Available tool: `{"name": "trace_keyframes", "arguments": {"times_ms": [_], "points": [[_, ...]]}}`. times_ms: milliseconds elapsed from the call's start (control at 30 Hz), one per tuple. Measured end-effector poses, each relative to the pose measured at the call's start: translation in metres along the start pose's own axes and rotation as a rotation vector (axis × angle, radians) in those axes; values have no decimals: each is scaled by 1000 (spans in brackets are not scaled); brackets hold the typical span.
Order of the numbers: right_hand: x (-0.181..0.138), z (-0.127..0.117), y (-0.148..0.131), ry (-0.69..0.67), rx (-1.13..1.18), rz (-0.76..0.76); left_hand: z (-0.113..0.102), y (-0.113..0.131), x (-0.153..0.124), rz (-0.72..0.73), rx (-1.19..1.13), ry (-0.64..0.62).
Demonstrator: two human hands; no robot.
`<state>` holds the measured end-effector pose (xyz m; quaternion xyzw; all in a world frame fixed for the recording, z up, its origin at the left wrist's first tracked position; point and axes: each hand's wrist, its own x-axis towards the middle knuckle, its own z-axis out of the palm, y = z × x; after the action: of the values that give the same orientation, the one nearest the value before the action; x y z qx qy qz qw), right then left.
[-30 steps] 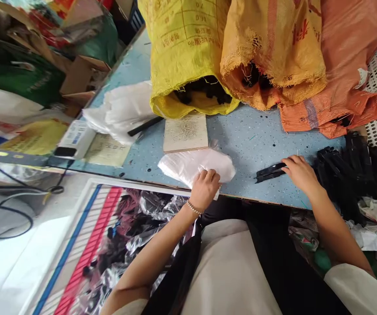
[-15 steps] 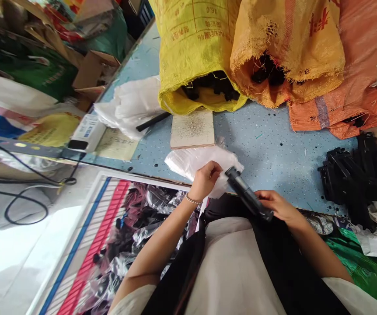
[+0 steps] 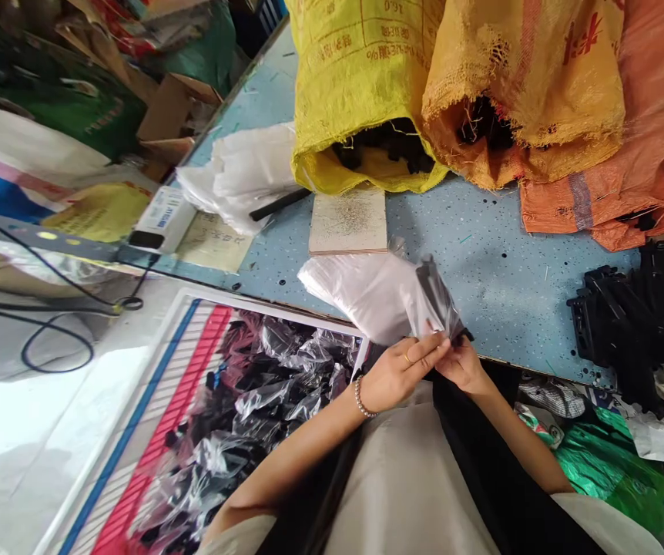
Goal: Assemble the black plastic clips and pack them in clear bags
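Observation:
A long black plastic part sits mostly inside a clear plastic bag, its dark lower end sticking out. My left hand, with a ring and a beaded bracelet, is closed on the bag near its opening. My right hand grips the part's lower end, close beside the left fingers; some of its fingers are hidden. Under and left of the bag, a stack of clear plastic bags lies at the table's front edge, against a flat board.
Yellow, orange and red-orange sacks lie across the back of the blue table. Black parts are piled at right. Below the left edge, a crate holds bagged black parts. A white box stands at left.
The black part has gone from bare in my right hand to inside a clear bag. My left hand has moved right and closed on the bag beside my right hand.

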<state>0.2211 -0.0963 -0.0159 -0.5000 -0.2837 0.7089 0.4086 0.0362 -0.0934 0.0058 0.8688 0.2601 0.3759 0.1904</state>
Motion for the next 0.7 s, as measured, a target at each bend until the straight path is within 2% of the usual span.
{"name": "trace_keyframes", "arguments": {"times_ms": [100,200,300,367,400,467,533,633,667,700], "points": [[-4,6,-6,55,-235,-62,6,7,0,-41,-31,-38],[-16,13,-17,59,-465,-140,-6,13,3,-74,23,-96],[-27,21,-30,-160,-465,-107,-46,27,1,-170,37,-49],[-28,23,-37,-292,-463,-50,-87,35,-13,-338,18,-61],[-26,22,-39,-300,-473,-37,-108,35,-26,-447,16,-88],[-16,14,-38,-187,-507,-63,-149,25,-66,-723,62,-149],[-4,1,-33,-2,-548,-127,-181,5,-126,-1080,198,-148],[13,-21,-22,180,-546,-186,-213,-19,-232,-1650,444,-123],[16,-27,-18,203,-519,-191,-220,-22,-265,-1769,499,-74],[17,-32,-16,212,-492,-193,-225,-20,-292,-1825,537,-14]]}}
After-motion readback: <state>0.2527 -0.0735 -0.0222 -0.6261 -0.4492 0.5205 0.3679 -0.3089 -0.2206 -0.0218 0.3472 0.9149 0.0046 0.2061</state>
